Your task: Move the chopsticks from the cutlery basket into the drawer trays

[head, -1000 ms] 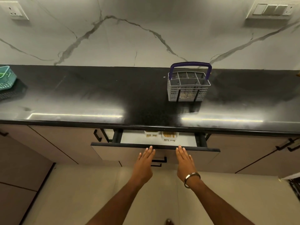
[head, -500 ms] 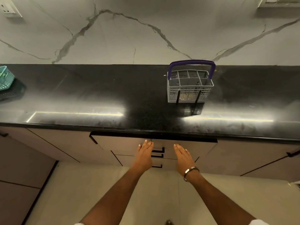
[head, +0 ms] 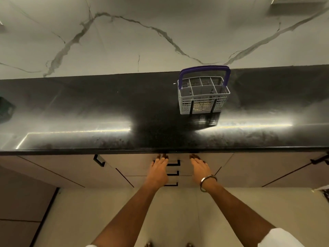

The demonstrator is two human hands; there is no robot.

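- The person's left hand lies flat, fingers straight and together, against the pale beige top drawer front; the fingertips vanish into the shadow under the counter edge.
- The right hand, just at three o'clock of the left, is also flat with straight fingers on the same front, holding nothing. A plain silver metal bangle circles its wrist.
- Between the two hands run three short black bar handles, stacked one below another; the left hand covers their left ends.
- The drawer sits closed, so its trays are hidden.
- At twelve o'clock, well apart from the hands, a grey plastic mesh cutlery basket with a purple loop handle stands upright on the glossy black stone countertop.
- Something pale tan shows through the basket's front mesh; I cannot tell whether it is chopsticks.
- At nine o'clock a dark object is cut off by the frame edge.
- Behind, a white veined marble wall.
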